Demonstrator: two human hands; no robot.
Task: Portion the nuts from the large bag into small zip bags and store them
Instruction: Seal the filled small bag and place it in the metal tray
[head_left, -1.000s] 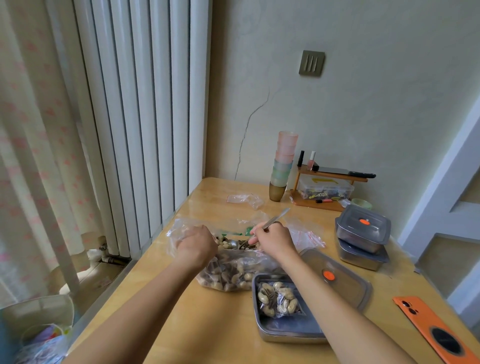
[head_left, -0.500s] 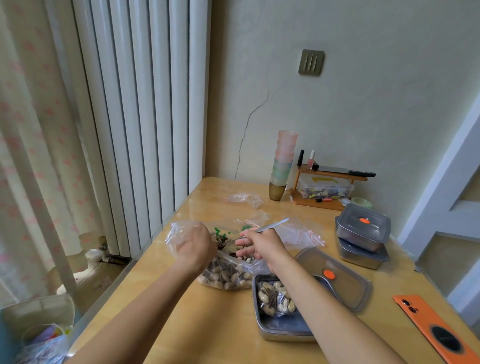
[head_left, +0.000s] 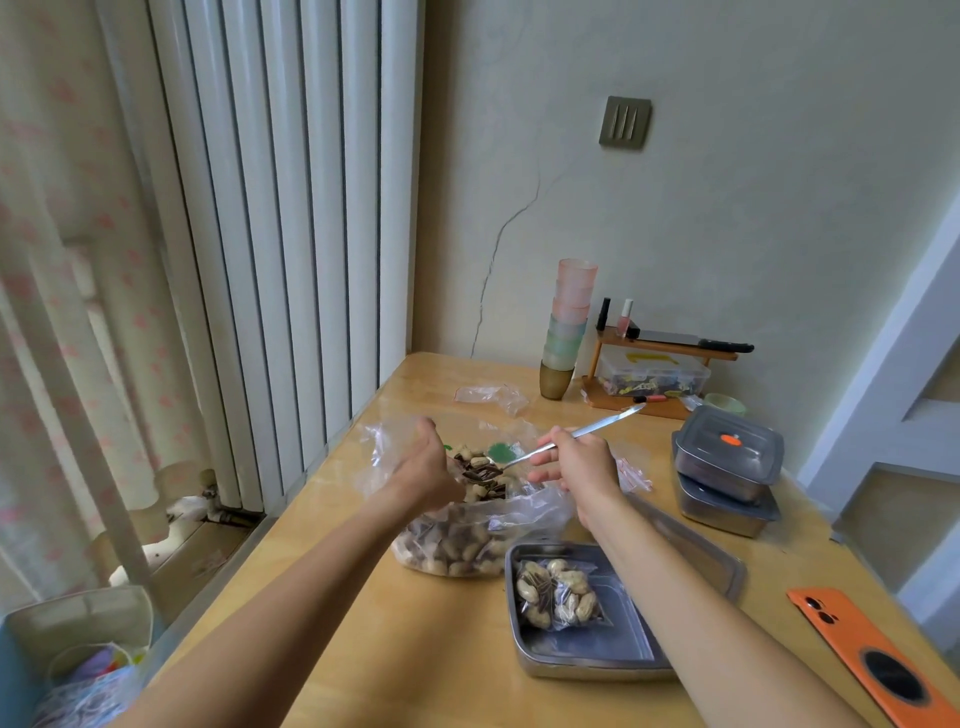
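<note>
A spoon (head_left: 613, 419) is being pinched by its handle between the thumb and fingertips of the right hand (head_left: 576, 462), the lower fingers being left loosely extended. Its bowl, loaded with nuts (head_left: 480, 467) and striped seeds, is being held over the mouth of the large bag (head_left: 457, 540). The clear plastic at that mouth is being gripped by the left hand (head_left: 423, 467), thumb raised, though its fingers are being hidden behind the hand itself. The large bag, part-filled, is being rested in the middle of the tabletop (head_left: 389, 649). Just right of it and nearer, one filled small zip bag (head_left: 558, 592) is being kept in an open steel tray (head_left: 597, 649), whose lid (head_left: 696, 556) is being crossed by the right forearm.
</note>
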